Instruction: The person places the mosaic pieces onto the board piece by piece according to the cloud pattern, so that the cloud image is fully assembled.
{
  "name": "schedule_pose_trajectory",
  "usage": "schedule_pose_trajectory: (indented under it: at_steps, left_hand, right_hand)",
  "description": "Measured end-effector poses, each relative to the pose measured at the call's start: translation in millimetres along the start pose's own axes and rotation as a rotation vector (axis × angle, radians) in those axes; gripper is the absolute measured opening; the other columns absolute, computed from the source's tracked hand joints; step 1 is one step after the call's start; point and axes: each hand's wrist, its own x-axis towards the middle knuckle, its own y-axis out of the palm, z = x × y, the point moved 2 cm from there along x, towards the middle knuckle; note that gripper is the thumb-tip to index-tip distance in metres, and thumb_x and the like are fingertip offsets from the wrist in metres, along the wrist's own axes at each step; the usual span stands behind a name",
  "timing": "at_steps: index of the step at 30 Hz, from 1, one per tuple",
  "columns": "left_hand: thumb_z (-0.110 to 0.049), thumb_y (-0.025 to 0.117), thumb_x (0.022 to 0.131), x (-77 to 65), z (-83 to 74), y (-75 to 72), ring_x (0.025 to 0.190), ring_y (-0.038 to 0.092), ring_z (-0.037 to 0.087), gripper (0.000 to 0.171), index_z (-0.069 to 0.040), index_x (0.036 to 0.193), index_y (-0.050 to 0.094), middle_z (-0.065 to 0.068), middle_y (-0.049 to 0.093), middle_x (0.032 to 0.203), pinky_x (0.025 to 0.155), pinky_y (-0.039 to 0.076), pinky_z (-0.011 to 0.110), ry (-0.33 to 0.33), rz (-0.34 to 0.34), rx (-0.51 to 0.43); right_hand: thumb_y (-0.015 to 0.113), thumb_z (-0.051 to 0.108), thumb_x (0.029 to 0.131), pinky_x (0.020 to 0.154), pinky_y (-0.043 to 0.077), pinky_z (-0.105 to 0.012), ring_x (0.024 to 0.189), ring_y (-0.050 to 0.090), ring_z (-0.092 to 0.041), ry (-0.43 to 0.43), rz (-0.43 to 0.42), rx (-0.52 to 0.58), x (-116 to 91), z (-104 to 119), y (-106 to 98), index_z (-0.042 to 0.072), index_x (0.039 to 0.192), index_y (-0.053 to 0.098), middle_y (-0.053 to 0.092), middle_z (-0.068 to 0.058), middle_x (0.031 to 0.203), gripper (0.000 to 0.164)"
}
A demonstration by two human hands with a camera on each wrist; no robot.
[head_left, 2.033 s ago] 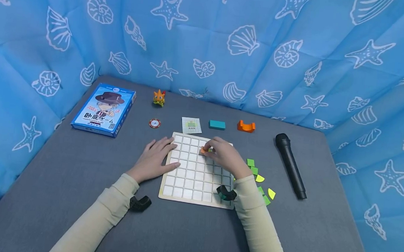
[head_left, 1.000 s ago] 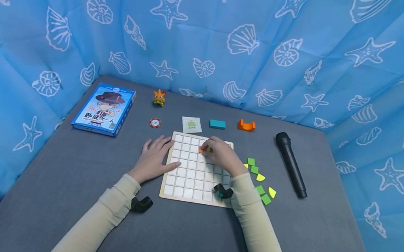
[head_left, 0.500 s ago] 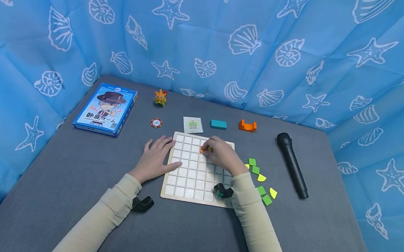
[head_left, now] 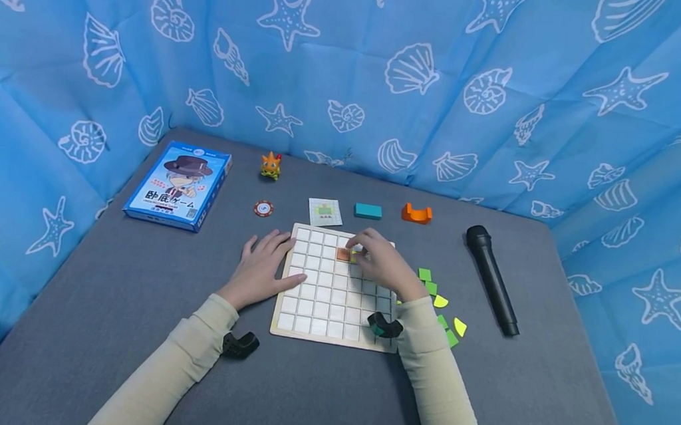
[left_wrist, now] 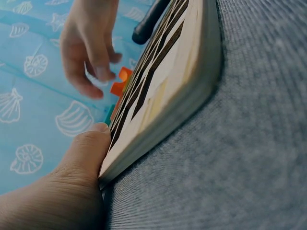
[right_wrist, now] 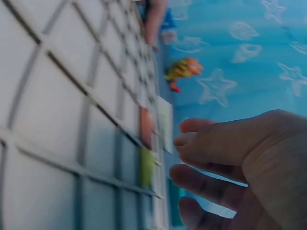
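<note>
A white gridded board (head_left: 322, 298) with a pale wooden rim lies on the table. Along its left edge rests my left hand (head_left: 260, 269), fingers spread and thumb on the board; the left wrist view shows the thumb (left_wrist: 88, 148) at the rim. An orange square tile (head_left: 343, 254) sits in a cell of the upper part. Beside it lies a yellow-green tile (right_wrist: 147, 167), partly hidden by my right hand in the head view. My right hand (head_left: 380, 262) hovers just above these tiles, fingers loosely bent and holding nothing in the right wrist view.
Loose green tiles (head_left: 425, 274) and yellow quarter-round pieces (head_left: 440, 301) lie right of the board. Behind it are a printed card (head_left: 325, 212), teal block (head_left: 368, 211), orange U-shaped block (head_left: 416, 213), poker chip (head_left: 263, 208) and figurine (head_left: 270, 165). A microphone (head_left: 493, 281) and blue box (head_left: 179, 183) flank them.
My right hand presses at the orange tile in the earlier frames; now its fingers have come off it and shifted slightly right, uncovering the tile. My left hand stays on the board's edge.
</note>
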Motion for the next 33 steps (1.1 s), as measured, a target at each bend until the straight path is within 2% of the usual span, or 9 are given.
schedule_pose_trajectory:
  at_steps: [3, 8, 12, 15, 19, 22, 29, 33]
  left_hand:
    - [-0.070, 0.048, 0.087, -0.5, -0.8, 0.8, 0.146, 0.015, 0.029, 0.085, -0.016, 0.151, 0.032, 0.007, 0.028, 0.155, 0.113, 0.004, 0.061, 0.005, 0.003, -0.002]
    - [-0.068, 0.049, 0.087, -0.1, -1.6, 0.1, 0.146, 0.016, 0.029, 0.084, -0.016, 0.150, 0.033, 0.007, 0.029, 0.155, 0.113, 0.004, 0.061, 0.009, -0.005, -0.006]
    - [-0.069, 0.049, 0.087, 0.7, 0.3, 0.2, 0.146, 0.016, 0.029, 0.084, -0.016, 0.150, 0.034, 0.008, 0.029, 0.155, 0.112, 0.005, 0.062, 0.012, -0.014, 0.000]
    - [-0.070, 0.049, 0.086, 1.0, 2.2, 1.0, 0.146, 0.016, 0.029, 0.084, -0.017, 0.150, 0.034, 0.008, 0.030, 0.155, 0.112, 0.006, 0.062, 0.011, -0.019, 0.005]
    - [-0.070, 0.049, 0.086, 0.6, 2.4, 0.6, 0.146, 0.016, 0.029, 0.085, -0.016, 0.150, 0.034, 0.008, 0.030, 0.155, 0.112, 0.006, 0.062, 0.005, -0.015, 0.002]
    - [-0.070, 0.049, 0.086, 0.3, 2.3, 0.4, 0.146, 0.016, 0.029, 0.085, -0.016, 0.150, 0.034, 0.008, 0.030, 0.155, 0.112, 0.006, 0.062, 0.004, -0.016, -0.001]
    - [-0.071, 0.048, 0.086, 0.8, 2.6, 2.1, 0.146, 0.016, 0.029, 0.086, -0.016, 0.150, 0.034, 0.008, 0.030, 0.154, 0.112, 0.006, 0.062, 0.012, -0.026, 0.011]
    - [-0.070, 0.048, 0.086, 0.8, 2.0, 1.8, 0.146, 0.016, 0.029, 0.085, -0.016, 0.150, 0.033, 0.008, 0.031, 0.154, 0.112, 0.006, 0.062, 0.014, -0.025, 0.010]
  right_hand:
    - [0.058, 0.003, 0.092, 0.079, 0.052, -0.036, 0.090, 0.058, -0.020, 0.023, -0.022, 0.001, -14.6, -5.3, -15.4, 0.005, 0.112, 0.065, 0.060, -0.008, 0.109, 0.021]
    - [0.051, -0.001, 0.092, 0.082, 0.051, -0.040, 0.094, 0.057, -0.024, 0.120, -0.010, -0.023, -42.2, -19.1, -39.0, 0.002, 0.116, 0.063, 0.061, -0.011, 0.111, 0.027]
    - [0.046, -0.006, 0.090, 0.084, 0.050, -0.045, 0.099, 0.058, -0.029, 0.177, 0.019, -0.029, -61.7, -35.8, -50.1, -0.002, 0.117, 0.063, 0.062, -0.017, 0.114, 0.032]
    - [0.047, -0.008, 0.088, 0.082, 0.050, -0.045, 0.098, 0.058, -0.030, 0.222, 0.034, -0.030, -70.8, -48.4, -53.8, -0.004, 0.117, 0.062, 0.062, -0.020, 0.114, 0.034]
    - [0.053, -0.007, 0.084, 0.077, 0.051, -0.043, 0.095, 0.058, -0.030, 0.304, 0.121, -0.016, -75.2, -59.6, -50.5, -0.003, 0.119, 0.061, 0.061, -0.020, 0.115, 0.036]
    - [0.059, -0.006, 0.082, 0.075, 0.051, -0.041, 0.094, 0.056, -0.030, 0.333, 0.187, -0.023, -74.2, -63.7, -44.3, -0.001, 0.117, 0.062, 0.061, -0.019, 0.114, 0.036]
    - [0.065, -0.006, 0.079, 0.074, 0.049, -0.041, 0.088, 0.054, -0.027, 0.316, 0.180, -0.060, -70.3, -64.1, -36.7, 0.000, 0.107, 0.065, 0.060, -0.015, 0.104, 0.029]
    - [0.065, -0.003, 0.082, 0.069, 0.048, -0.037, 0.082, 0.053, -0.025, 0.345, 0.165, -0.066, -68.4, -66.0, -35.2, 0.000, 0.107, 0.064, 0.061, -0.013, 0.097, 0.025]
